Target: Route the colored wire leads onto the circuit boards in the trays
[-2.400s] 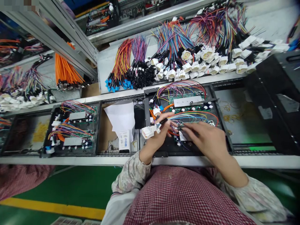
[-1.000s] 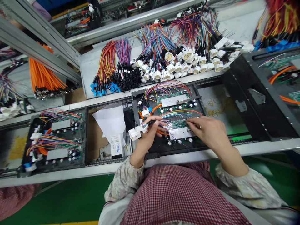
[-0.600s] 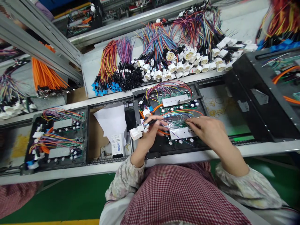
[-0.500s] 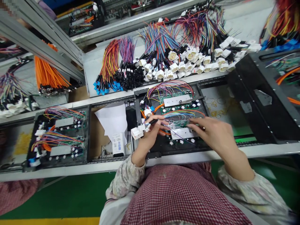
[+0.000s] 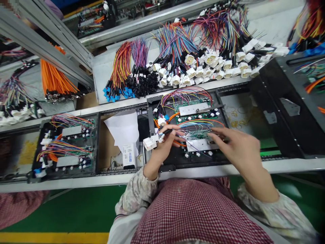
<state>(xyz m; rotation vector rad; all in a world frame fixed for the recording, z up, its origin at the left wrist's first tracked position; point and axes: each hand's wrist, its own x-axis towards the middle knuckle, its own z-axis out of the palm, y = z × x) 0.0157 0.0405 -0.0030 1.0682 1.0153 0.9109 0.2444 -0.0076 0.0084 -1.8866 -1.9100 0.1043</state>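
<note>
From the head camera, the left hand (image 5: 162, 150) is closed around a wire harness, thumb against forefinger on its black sleeve (image 5: 168, 131). The harness's white connector (image 5: 150, 142) sticks out on the left side of that hand, above the tray's left edge, and its loose wires run right toward the near circuit board (image 5: 196, 135). The right hand (image 5: 242, 147) is over the right end of that board, with thumb and forefinger extended and only a small gap showing between their tips; whether a thin wire is between them I cannot tell.

The near board lies in a black tray (image 5: 175, 160), with a pale metal plate (image 5: 199, 145) along its near side. A dark purple wire (image 5: 201, 151) trails across this plate toward the near side. On the far side of the same tray is a second circuit board (image 5: 212, 102) with its own arc of coloured wires (image 5: 188, 90).

To the left, a white paper sheet (image 5: 124, 128) and a small white box (image 5: 129, 156) lie between this tray and another wired tray (image 5: 95, 149). Bundled harnesses with white connectors (image 5: 190, 73) lie on the far shelf.
</note>
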